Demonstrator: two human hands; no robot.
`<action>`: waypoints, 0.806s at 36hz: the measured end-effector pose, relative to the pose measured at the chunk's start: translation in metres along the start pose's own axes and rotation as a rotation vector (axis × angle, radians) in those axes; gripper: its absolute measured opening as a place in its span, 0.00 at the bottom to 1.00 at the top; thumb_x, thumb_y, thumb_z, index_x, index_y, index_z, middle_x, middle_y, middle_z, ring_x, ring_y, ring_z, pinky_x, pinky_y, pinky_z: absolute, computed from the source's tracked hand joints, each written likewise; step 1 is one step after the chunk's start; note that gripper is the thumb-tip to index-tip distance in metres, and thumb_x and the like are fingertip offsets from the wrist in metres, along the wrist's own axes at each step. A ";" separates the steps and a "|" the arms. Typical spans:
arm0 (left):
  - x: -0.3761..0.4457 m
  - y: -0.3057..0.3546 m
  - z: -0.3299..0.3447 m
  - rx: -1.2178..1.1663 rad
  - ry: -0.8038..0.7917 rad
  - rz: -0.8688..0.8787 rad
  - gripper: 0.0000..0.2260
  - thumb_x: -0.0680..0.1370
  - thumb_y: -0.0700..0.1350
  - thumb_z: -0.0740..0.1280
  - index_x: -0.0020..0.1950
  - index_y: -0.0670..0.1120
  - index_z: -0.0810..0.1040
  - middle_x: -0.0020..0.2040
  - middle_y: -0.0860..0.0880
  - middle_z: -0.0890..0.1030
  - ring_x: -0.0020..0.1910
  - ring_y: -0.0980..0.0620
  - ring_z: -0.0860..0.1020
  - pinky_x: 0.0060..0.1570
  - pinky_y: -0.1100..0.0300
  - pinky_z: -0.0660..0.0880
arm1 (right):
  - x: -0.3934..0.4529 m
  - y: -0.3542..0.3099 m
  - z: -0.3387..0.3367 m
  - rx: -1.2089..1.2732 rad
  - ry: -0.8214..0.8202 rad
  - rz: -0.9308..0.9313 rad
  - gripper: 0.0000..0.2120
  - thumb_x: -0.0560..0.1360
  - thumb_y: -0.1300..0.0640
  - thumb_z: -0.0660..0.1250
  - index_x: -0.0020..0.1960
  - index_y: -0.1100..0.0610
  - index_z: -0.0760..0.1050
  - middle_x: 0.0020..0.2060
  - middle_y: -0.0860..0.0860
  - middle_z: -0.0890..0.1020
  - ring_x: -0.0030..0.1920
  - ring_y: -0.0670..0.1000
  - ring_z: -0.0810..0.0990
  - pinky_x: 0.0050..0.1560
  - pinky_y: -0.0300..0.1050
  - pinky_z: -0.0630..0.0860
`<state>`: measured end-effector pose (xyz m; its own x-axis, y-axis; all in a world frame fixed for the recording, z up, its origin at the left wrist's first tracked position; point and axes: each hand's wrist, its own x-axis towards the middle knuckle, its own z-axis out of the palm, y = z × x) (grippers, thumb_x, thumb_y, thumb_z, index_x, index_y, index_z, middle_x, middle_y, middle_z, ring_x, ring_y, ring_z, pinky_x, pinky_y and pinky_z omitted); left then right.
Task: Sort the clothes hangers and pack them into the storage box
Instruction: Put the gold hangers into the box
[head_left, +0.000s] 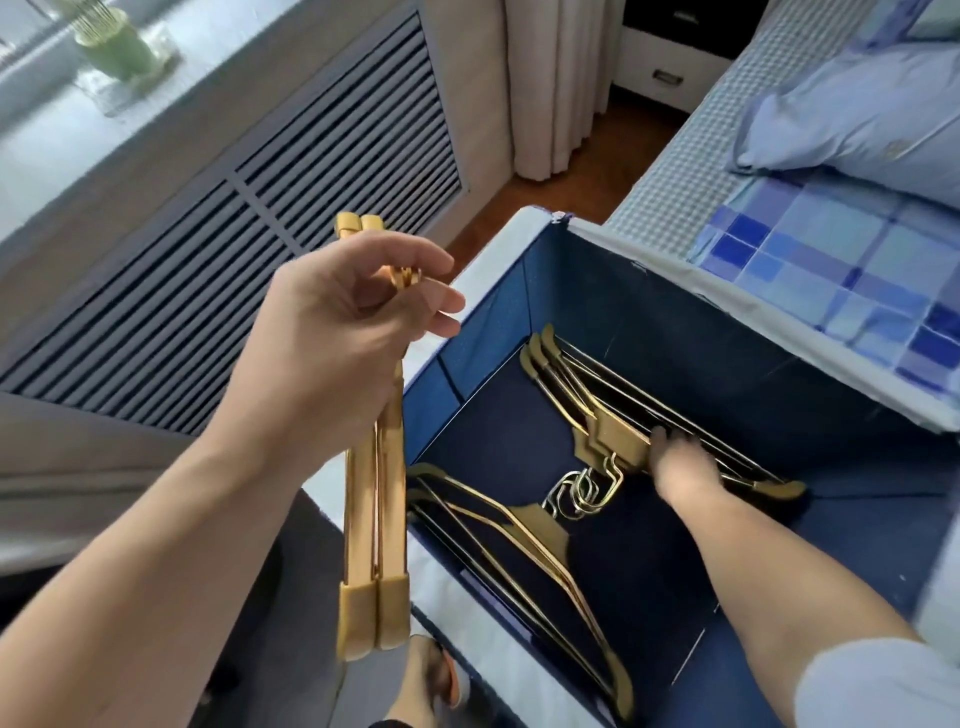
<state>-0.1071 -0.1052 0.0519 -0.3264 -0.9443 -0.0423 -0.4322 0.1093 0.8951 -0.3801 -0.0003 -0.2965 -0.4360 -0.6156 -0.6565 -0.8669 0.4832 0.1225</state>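
Nearest to us, our left hand curls its fingers around a bundle of gold hangers held outside the storage box, just beside its left wall. We see the bundle edge-on, its long axis running from near to far, one capped end close to us and the other poking out beyond our knuckles.

Down inside the blue-lined box lie two more stacks. The near stack rests flat along the left-hand side of the floor, its wire hooks pointing toward the middle. The far stack lies opposite, hooks also turned inward (the two sets of hooks meet and overlap).

Our right hand reaches into the box and rests on the far stack; motion blur means we cannot tell how its fingers lie.

Beyond the box sits a bed with a blue checked cover.
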 end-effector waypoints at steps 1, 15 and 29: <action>-0.001 0.000 -0.001 -0.002 -0.001 -0.002 0.06 0.80 0.38 0.69 0.54 0.48 0.83 0.43 0.51 0.87 0.44 0.53 0.86 0.53 0.55 0.82 | -0.003 0.000 0.000 0.001 0.006 0.015 0.26 0.75 0.64 0.66 0.71 0.57 0.62 0.68 0.59 0.70 0.68 0.60 0.69 0.62 0.54 0.74; -0.024 0.063 -0.017 -0.329 0.054 0.108 0.05 0.78 0.36 0.71 0.53 0.44 0.82 0.43 0.47 0.88 0.45 0.49 0.87 0.49 0.58 0.82 | -0.145 -0.042 -0.166 0.810 0.138 -0.291 0.13 0.81 0.50 0.62 0.64 0.48 0.76 0.60 0.47 0.80 0.60 0.49 0.78 0.60 0.47 0.75; -0.055 0.097 0.070 -0.511 -0.428 -0.001 0.11 0.84 0.34 0.60 0.60 0.42 0.80 0.55 0.48 0.86 0.57 0.52 0.84 0.55 0.60 0.80 | -0.310 0.008 -0.168 1.005 0.240 -0.440 0.36 0.74 0.43 0.70 0.75 0.34 0.54 0.66 0.36 0.72 0.65 0.39 0.73 0.68 0.43 0.71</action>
<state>-0.1897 -0.0210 0.1101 -0.6769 -0.7260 -0.1215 -0.0143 -0.1521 0.9883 -0.2929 0.0897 0.0334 -0.2695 -0.9079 -0.3212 -0.4156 0.4105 -0.8116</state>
